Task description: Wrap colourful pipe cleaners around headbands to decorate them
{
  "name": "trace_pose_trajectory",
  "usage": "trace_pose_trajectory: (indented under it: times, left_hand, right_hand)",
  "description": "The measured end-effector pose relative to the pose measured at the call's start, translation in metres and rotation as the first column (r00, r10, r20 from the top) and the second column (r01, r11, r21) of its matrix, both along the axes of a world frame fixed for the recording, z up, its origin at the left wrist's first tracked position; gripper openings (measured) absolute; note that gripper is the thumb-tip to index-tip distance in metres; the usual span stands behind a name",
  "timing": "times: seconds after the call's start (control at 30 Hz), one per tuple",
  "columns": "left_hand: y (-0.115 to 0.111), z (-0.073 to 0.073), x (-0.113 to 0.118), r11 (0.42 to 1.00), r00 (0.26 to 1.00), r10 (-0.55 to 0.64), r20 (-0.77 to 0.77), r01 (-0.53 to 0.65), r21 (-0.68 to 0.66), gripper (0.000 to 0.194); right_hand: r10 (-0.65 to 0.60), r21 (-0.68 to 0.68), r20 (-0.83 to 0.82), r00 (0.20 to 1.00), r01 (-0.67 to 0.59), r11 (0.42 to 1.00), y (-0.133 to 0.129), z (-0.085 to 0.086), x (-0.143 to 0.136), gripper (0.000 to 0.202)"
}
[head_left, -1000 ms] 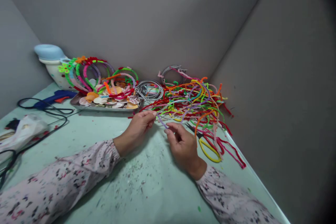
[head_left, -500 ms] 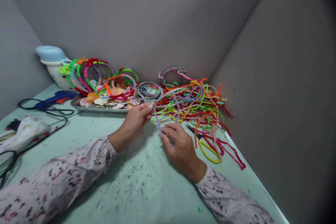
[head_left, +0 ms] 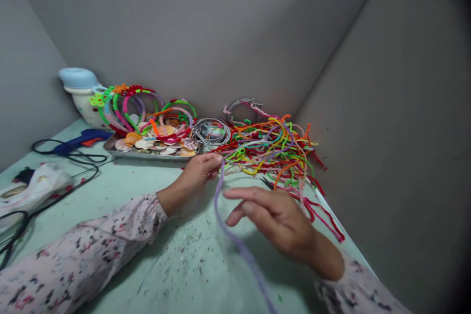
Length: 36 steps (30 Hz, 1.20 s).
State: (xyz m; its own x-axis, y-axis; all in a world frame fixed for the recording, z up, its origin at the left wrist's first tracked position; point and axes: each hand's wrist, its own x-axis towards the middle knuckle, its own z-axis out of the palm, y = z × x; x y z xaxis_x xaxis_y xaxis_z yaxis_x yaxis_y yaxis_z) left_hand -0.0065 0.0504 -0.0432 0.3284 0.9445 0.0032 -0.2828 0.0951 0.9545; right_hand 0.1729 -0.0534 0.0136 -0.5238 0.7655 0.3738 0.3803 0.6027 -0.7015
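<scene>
Between thumb and fingers, my left hand point(head_left: 203, 172) pinches one end of a purple pipe cleaner point(head_left: 230, 234), which hangs down in a curve toward the bottom edge. A pale grey strand point(head_left: 247, 144) also runs from those fingertips toward the pile. My right hand point(head_left: 274, 218) is just right of the purple strand, thumb and forefinger apart, holding nothing. Beyond both hands lies a tangled heap of coloured pipe cleaners point(head_left: 274, 149). Scissors point(head_left: 267, 183) show only their dark blades, the handles hidden behind my right hand.
A metal tray point(head_left: 154, 156) holds shells and colourful wrapped hoops point(head_left: 127, 103). Coiled wire point(head_left: 211, 131) is beside it. At left are a blue-lidded container point(head_left: 83, 91), a blue glue gun point(head_left: 79, 141), a black cable point(head_left: 79, 186) and a plastic bag point(head_left: 49, 181). Grey walls enclose the table.
My right hand has let go of the purple pipe cleaner, opened and moved right and toward me. The strand now hangs longer toward the bottom. My left hand keeps its pinch.
</scene>
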Motion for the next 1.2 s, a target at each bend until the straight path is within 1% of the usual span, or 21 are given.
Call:
trace_pose_trajectory:
  times: [0.03,0.07,0.1,0.13,0.17,0.23,0.27,0.3,0.33,0.37,0.43,0.5,0.63,0.77,0.93,1.07,1.2]
  left_hand:
    - [-0.001,0.001,0.001,0.999,0.999,-0.034,-0.017,0.034,0.001,0.024]
    - [-0.003,0.002,0.002,0.998,0.997,-0.067,-0.033,0.067,0.001,0.025]
    - [-0.005,0.003,0.003,0.995,0.994,-0.097,-0.051,0.097,-0.003,0.025]
    - [-0.007,0.005,0.003,0.992,0.990,-0.123,-0.065,0.123,-0.010,0.025]
    - [-0.009,0.006,0.004,0.990,0.988,-0.139,-0.069,0.138,-0.022,0.026]
    - [-0.012,0.007,0.005,0.986,0.985,-0.161,-0.060,0.159,-0.048,0.025]
    - [-0.014,0.007,0.005,0.984,0.984,-0.171,-0.056,0.168,-0.056,0.024]
    - [-0.015,0.006,0.006,0.983,0.982,-0.181,-0.056,0.177,-0.056,0.023]
    - [-0.016,0.005,0.006,0.982,0.980,-0.187,-0.059,0.185,-0.050,0.022]
    - [-0.016,0.004,0.007,0.981,0.980,-0.189,-0.064,0.187,-0.042,0.021]
    - [-0.017,0.001,0.008,0.982,0.979,-0.190,-0.069,0.188,-0.034,0.020]
    - [-0.019,-0.002,0.010,0.979,0.977,-0.202,-0.076,0.199,-0.044,0.020]
    - [-0.021,-0.004,0.012,0.974,0.965,-0.226,-0.132,0.223,-0.038,0.018]
    - [-0.022,-0.004,0.012,0.981,0.958,-0.190,-0.215,0.193,-0.006,0.017]
    - [-0.023,0.005,0.012,0.983,0.938,-0.159,-0.307,0.179,0.039,0.021]
    - [-0.025,0.010,0.013,0.982,0.926,-0.146,-0.349,0.178,0.062,0.023]
    - [-0.024,0.011,0.013,0.981,0.921,-0.138,-0.366,0.178,0.079,0.022]
  right_hand:
    - [-0.024,-0.029,0.050,0.998,0.025,0.999,0.004,0.004,0.007,0.033]
    - [-0.062,0.011,0.080,0.995,0.062,0.998,0.008,0.007,0.013,0.031]
    - [-0.124,0.112,0.081,0.989,0.115,0.987,0.012,0.008,0.019,0.028]
    - [-0.217,0.249,0.045,0.975,0.199,0.948,0.016,0.007,0.023,0.026]
    - [-0.268,0.381,0.033,0.963,0.236,0.894,0.020,0.006,0.026,0.026]
    - [-0.351,0.612,0.061,0.934,0.243,0.752,0.026,-0.001,0.027,0.026]
    - [-0.386,0.690,0.106,0.916,0.211,0.692,0.029,-0.005,0.026,0.027]
    - [-0.417,0.743,0.144,0.897,0.181,0.645,0.032,-0.011,0.024,0.028]
    - [-0.439,0.775,0.163,0.884,0.161,0.612,0.034,-0.017,0.022,0.028]
    - [-0.458,0.787,0.180,0.870,0.152,0.598,0.037,-0.023,0.020,0.027]
    - [-0.479,0.790,0.183,0.858,0.162,0.592,0.041,-0.035,0.017,0.025]
    - [-0.466,0.783,0.208,0.860,0.139,0.606,0.045,-0.045,0.016,0.024]
    - [-0.440,0.784,0.207,0.874,0.122,0.609,0.048,-0.056,0.015,0.024]
    - [-0.428,0.784,0.170,0.887,0.142,0.605,0.046,-0.059,0.012,0.023]
    - [-0.414,0.776,0.112,0.903,0.180,0.604,0.046,-0.059,0.010,0.016]
    - [-0.413,0.767,0.104,0.905,0.191,0.612,0.046,-0.058,0.011,0.016]
    - [-0.408,0.770,0.103,0.907,0.187,0.610,0.046,-0.058,0.011,0.017]
